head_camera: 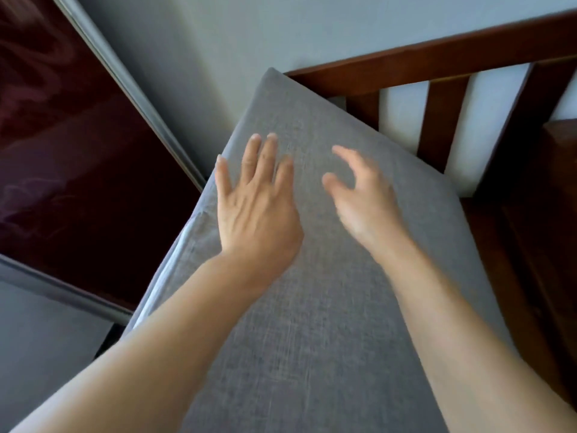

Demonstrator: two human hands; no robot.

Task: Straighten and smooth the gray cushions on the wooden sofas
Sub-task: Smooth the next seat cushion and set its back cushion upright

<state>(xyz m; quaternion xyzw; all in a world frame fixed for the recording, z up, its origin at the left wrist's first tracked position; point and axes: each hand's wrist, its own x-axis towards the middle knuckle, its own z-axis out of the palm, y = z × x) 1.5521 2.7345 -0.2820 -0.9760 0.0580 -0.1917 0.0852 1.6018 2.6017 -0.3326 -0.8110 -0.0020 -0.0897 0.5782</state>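
I see a large gray woven-fabric cushion filling the middle of the head view, running from the bottom edge up to a rounded corner near the top. Its weave shows a fine crosshatch, and the top face looks mostly flat, with a few soft creases along the left side. On that left side a strip of white lining shows at the seam. The cushion lies against the dark reddish-brown wooden sofa frame, whose top rail and upright slats stand behind and to the right of it, with a pale gray wall showing between the slats.

My left hand lies on the cushion near its left edge, fingers straight and spread, palm down, gripping nothing. My right hand is beside it, blurred, with its fingers loosely bent and the thumb apart; it holds nothing, and I cannot tell whether it touches the fabric. Both bare forearms reach in from the bottom of the view.

To the left stands a dark maroon glossy panel in a silver metal frame.
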